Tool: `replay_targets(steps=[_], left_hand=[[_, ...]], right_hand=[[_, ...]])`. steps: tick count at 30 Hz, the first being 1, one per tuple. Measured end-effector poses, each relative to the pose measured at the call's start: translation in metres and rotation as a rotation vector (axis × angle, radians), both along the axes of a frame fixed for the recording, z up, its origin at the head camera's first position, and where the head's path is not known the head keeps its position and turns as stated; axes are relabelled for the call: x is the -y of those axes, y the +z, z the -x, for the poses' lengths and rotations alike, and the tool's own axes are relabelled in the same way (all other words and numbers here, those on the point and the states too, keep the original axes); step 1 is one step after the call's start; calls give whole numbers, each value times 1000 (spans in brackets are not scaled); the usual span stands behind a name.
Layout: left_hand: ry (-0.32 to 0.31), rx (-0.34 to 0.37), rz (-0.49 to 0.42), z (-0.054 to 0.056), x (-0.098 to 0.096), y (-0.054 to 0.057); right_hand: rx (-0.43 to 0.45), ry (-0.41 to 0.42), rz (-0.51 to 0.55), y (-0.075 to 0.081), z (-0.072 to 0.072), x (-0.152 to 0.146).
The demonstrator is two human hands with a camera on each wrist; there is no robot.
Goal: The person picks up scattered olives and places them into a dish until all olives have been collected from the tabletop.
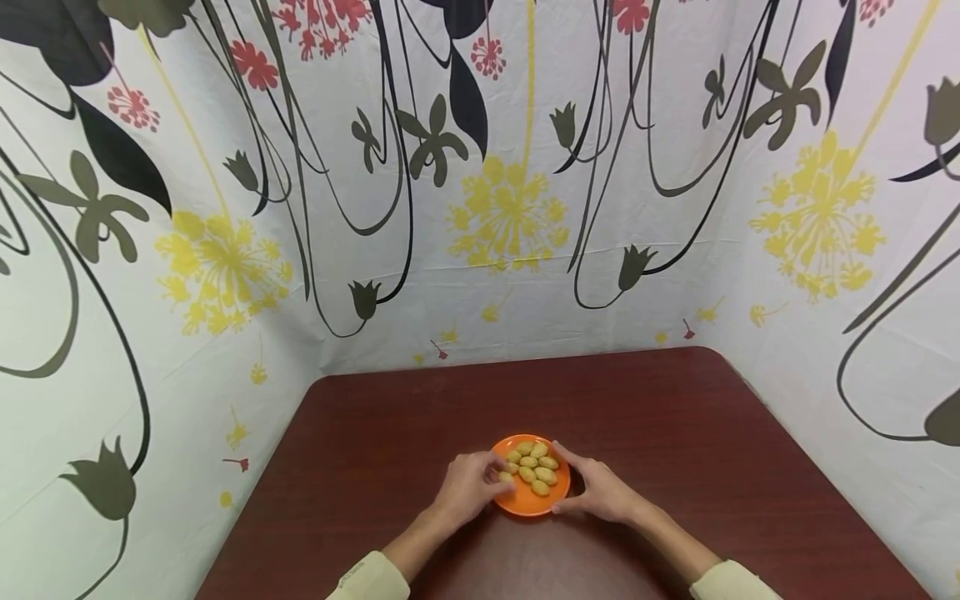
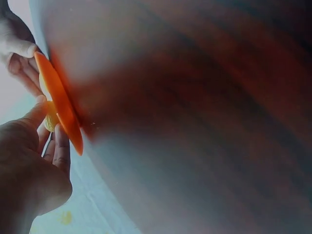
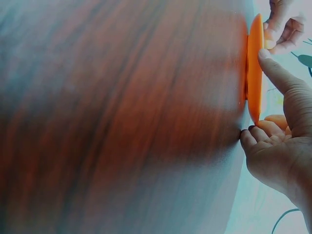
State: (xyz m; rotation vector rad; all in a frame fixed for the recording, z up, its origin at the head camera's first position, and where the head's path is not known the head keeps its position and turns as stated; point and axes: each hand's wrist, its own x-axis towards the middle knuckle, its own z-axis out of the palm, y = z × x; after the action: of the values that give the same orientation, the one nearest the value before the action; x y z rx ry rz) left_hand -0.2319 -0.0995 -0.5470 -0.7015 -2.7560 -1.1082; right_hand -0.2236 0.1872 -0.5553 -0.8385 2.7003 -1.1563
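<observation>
A round orange plate (image 1: 527,505) sits on the table with several small yellow oval pieces (image 1: 546,476) grouped on it. At the plate's left side, my left hand (image 1: 468,486) pinches one yellow oval piece (image 2: 50,119) between thumb and fingers, close over the plate. That piece has a rough, bumpy surface in the left wrist view. My right hand (image 1: 603,493) holds the plate's right rim, its thumb (image 3: 273,69) on the near edge and the fingers spread round to the far edge. Seen edge-on in the right wrist view, the plate hides most of the pieces.
The dark red-brown wooden table (image 1: 405,425) has rounded far corners. A white cloth (image 1: 480,308) printed with flowers and vines hangs behind it and along both sides. Light-coloured sleeves (image 1: 375,577) cover both forearms near the bottom.
</observation>
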Motion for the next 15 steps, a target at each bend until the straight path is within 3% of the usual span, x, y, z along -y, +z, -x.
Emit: replay_targets(steps=[15], left_hand=[[-47, 1, 15, 3, -1, -1]], right_hand=[[19, 0, 6, 2, -2, 0]])
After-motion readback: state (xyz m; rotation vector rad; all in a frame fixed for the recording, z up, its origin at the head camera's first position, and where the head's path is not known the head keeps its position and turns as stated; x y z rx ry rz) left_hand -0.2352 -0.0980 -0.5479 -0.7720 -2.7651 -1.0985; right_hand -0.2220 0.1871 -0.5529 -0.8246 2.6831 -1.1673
